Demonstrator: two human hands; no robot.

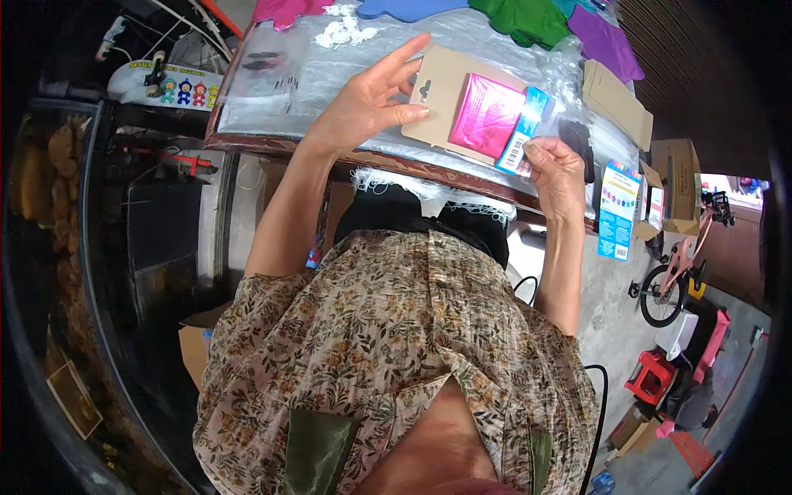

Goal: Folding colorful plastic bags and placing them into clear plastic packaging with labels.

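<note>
Head view, tan cardboard card [435, 78] with square pink plastic packet [487, 115] and blue printed strip [530, 122] above grey plastic-covered tabletop [247, 111], strip pinched in grip of right hand [561, 175], card touched by spread left hand [367, 103].

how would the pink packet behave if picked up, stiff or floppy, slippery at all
The pink packet may feel slippery, as its wrapping shines. It is probably rather floppy by itself, judging by the creases. It looks flat against the brown card, so likely light.
</note>
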